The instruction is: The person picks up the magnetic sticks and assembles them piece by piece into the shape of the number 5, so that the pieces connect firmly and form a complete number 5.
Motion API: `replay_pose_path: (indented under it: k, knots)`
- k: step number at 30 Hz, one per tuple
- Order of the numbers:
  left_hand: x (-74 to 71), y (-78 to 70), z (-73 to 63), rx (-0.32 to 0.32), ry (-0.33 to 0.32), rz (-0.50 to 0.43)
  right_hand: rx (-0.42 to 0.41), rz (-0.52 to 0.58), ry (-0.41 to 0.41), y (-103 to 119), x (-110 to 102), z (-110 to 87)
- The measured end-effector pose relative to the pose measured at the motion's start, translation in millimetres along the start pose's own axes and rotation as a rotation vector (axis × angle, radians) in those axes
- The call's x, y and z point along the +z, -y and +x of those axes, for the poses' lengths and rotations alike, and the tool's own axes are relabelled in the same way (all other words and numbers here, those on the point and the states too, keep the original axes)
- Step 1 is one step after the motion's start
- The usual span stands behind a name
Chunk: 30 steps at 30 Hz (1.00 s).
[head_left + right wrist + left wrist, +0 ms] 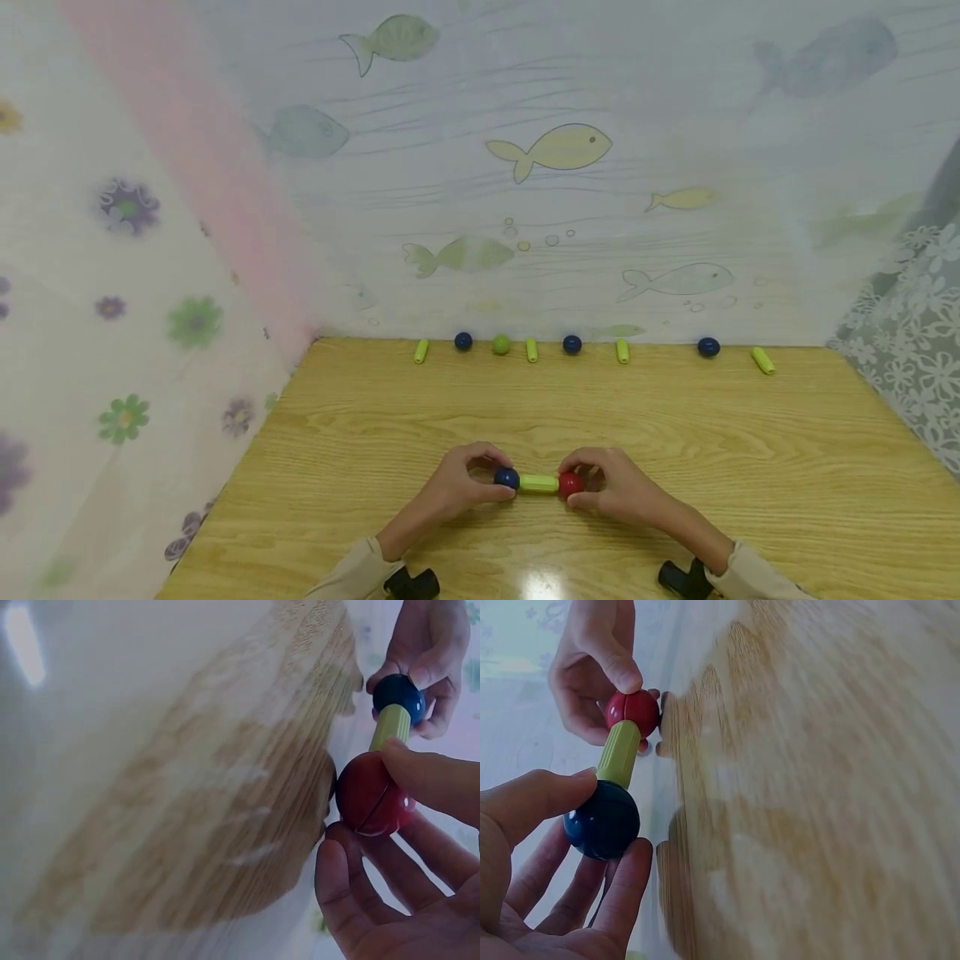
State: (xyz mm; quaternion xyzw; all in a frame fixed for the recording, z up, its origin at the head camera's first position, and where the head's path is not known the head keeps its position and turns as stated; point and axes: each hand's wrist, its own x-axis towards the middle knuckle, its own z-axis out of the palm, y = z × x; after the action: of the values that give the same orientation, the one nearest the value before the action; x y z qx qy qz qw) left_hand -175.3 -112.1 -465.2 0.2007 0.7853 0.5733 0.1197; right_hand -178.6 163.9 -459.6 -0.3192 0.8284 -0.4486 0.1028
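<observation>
Across the far side, a pale bluish-white backdrop (465, 92) printed with faint wavy lines and fish: a black-outlined yellow fish (573, 147) near the middle, a blurred grey-blue fish (843, 57) at upper right, small bubble rings (552, 240) lower down. To the left, a whitish covering (52, 358) patterned with green and purple flowers (195, 322), bordered by a slanting soft pink band (187, 167). To the right, white floral lace (941, 367) over grey. Below, a glossy yellow-brown wood-grain table (300, 500), far edge close against the backdrop. Bright white glare (543, 586) at the bottom of the head view; a white streak of reflected light (25, 645) in the right wrist view.
</observation>
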Motion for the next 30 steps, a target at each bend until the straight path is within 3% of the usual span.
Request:
replay_pose_path:
  k: [10,25,30]
  knots:
    - [0.6,-0.1,1.3,-0.010,-0.003,0.007,-0.034,-0.131,-0.031,6,4,4.4]
    - [-4.4,1.4,-1.7,-0.016,0.008,-0.031,-0.048,-0.132,-0.054,7,7,4.2]
    - [-10.4,-13.1,-7.2,-0.012,0.001,-0.025,-0.057,-0.144,-0.065,7,7,3.5]
